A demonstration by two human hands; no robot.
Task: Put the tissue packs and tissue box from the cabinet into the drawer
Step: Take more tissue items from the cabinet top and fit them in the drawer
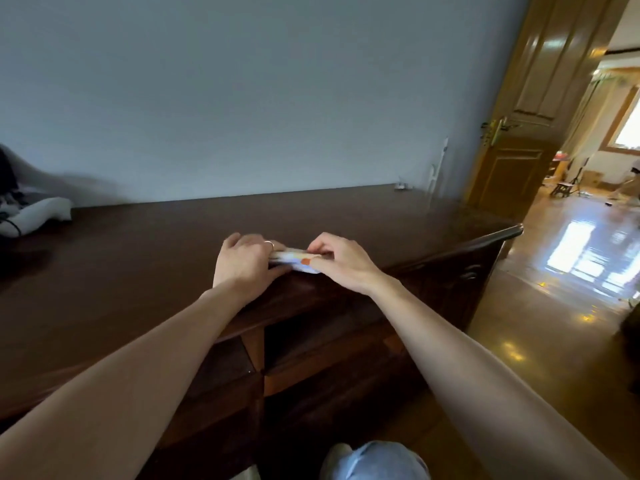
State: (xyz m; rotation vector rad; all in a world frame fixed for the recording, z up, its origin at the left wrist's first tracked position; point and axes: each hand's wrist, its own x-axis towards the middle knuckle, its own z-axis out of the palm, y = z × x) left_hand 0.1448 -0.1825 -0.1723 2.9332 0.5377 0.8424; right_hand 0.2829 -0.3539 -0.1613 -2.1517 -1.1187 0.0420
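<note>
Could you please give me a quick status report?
Left hand and right hand both grip tissue pack at cabinet edge. Nothing in the way.

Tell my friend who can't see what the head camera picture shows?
Two hands, the left hand and the right hand, hold a tissue pack between them at the front edge of a dark wooden cabinet. A drawer is open below.

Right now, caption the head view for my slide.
Both hands, left hand and right hand, grip a tissue pack on the dark cabinet top.
</note>
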